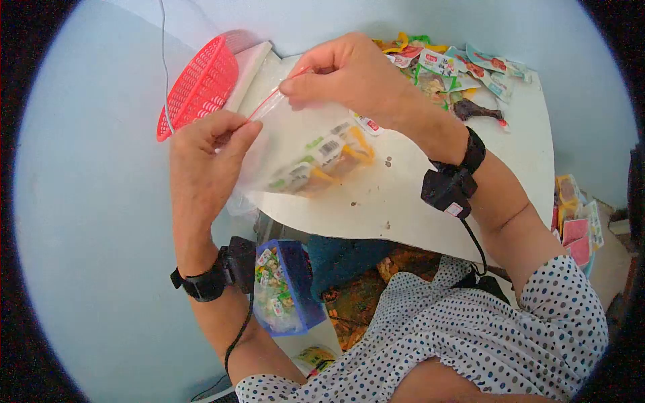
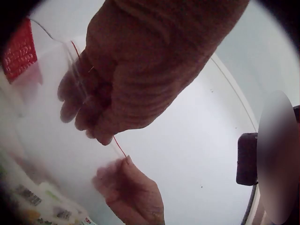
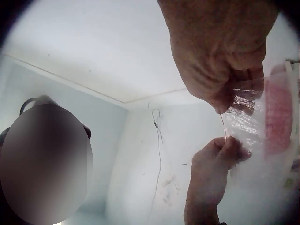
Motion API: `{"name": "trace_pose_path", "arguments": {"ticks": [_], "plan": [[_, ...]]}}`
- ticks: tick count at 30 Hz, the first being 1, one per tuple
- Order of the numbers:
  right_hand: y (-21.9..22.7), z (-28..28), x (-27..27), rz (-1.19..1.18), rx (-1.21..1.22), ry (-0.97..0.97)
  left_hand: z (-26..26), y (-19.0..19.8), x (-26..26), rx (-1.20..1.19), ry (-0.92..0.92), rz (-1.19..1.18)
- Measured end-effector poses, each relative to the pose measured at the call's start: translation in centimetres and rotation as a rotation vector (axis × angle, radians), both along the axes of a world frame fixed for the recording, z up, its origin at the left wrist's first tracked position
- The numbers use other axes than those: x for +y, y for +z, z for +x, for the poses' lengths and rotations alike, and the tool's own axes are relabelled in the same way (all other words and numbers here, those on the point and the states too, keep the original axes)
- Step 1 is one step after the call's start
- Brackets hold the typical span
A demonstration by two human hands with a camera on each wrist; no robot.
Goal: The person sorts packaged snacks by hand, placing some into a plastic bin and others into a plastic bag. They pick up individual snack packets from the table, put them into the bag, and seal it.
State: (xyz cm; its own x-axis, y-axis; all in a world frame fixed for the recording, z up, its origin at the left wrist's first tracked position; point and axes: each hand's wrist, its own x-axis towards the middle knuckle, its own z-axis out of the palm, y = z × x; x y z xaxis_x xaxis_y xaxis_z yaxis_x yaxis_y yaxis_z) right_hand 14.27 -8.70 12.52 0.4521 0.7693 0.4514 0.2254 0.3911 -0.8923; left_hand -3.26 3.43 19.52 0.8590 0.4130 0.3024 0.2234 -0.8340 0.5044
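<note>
"What could go wrong?"

"Left hand (image 1: 201, 151) and right hand (image 1: 356, 77) each pinch the red strip (image 1: 264, 103) of a clear bag (image 1: 299, 138) above the table's (image 1: 396, 208) near-left edge. A slip could spill the enclosed packets (image 1: 330, 156) if it's unsealed; I can't tell."

"Around it?"

"Pale-blue wall (image 1: 87, 201), red basket (image 1: 201, 87) at the far-left corner, loose packs (image 1: 440, 67) towards the far-right."

Pale blue wall (image 1: 87, 201) fills left side of head view, whiter toward top. White surface (image 1: 430, 208) stands close to wall, front edge curved, few dark specks on top. Strip of light floor (image 1: 610, 282) at far right. Right-wrist view: white ceiling (image 3: 108, 65), thin brownish line near its edge, bluish walls below meeting in corner; thin cord (image 3: 158, 164), looped at top, hangs against smudged wall. Light soft.
</note>
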Motion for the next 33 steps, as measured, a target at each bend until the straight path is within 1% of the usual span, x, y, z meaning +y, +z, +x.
{"name": "trace_pose_path", "arguments": {"ticks": [1, 4, 7, 10, 11, 13, 16, 19, 22, 25, 28, 31, 33], "plan": [[0.2, 0.1, -0.3, -0.012, 0.01, 0.017, -0.3, -0.1, 0.4, -0.003, 0.007, 0.021], [0.3, 0.4, -0.4, -0.027, 0.015, 0.036, -1.5, -0.1, 1.6, 0.05, -0.001, -0.102], [0.2, 0.0, -0.2, 0.009, 0.056, 0.002, -2.1, -0.1, 1.7, 0.0, 0.015, -0.121], [0.0, -0.1, 0.0, 0.05, 0.091, 0.008, -2.6, 0.0, 1.4, -0.016, 0.035, -0.052], [0.1, 0.0, 0.1, 0.061, 0.096, 0.021, -2.7, -0.1, 1.5, 0.001, 0.027, -0.081], [-0.1, 0.2, 0.0, 0.015, 0.081, 0.001, -2.9, -0.1, 1.8, 0.037, 0.008, -0.137], [-0.1, 0.7, 0.1, -0.004, 0.116, 0.011, -3.3, 0.0, 2.6, 0.083, 0.048, -0.059], [0.1, 0.9, -0.1, -0.035, 0.138, 0.05, -4.0, 0.2, 2.6, 0.062, 0.024, -0.179], [0.6, 0.6, -0.8, -0.063, 0.118, 0.066, -3.9, 0.6, 2.3, 0.112, 0.071, -0.107], [0.8, 0.7, -0.8, -0.073, 0.101, 0.066, -3.3, 0.7, 1.6, 0.031, 0.102, -0.059], [0.9, 0.7, -0.9, -0.081, 0.08, 0.087, -2.1, 0.5, 0.1, -0.116, 0.065, 0.118], [0.9, 0.5, -1.0, -0.076, 0.048, 0.111, -0.7, -0.3, -1.0, -0.168, -0.002, 0.19], [0.8, 0.5, -1.0, -0.082, 0.028, 0.11, -0.1, -0.5, -1.3, -0.124, 0.038, 0.141]]}}
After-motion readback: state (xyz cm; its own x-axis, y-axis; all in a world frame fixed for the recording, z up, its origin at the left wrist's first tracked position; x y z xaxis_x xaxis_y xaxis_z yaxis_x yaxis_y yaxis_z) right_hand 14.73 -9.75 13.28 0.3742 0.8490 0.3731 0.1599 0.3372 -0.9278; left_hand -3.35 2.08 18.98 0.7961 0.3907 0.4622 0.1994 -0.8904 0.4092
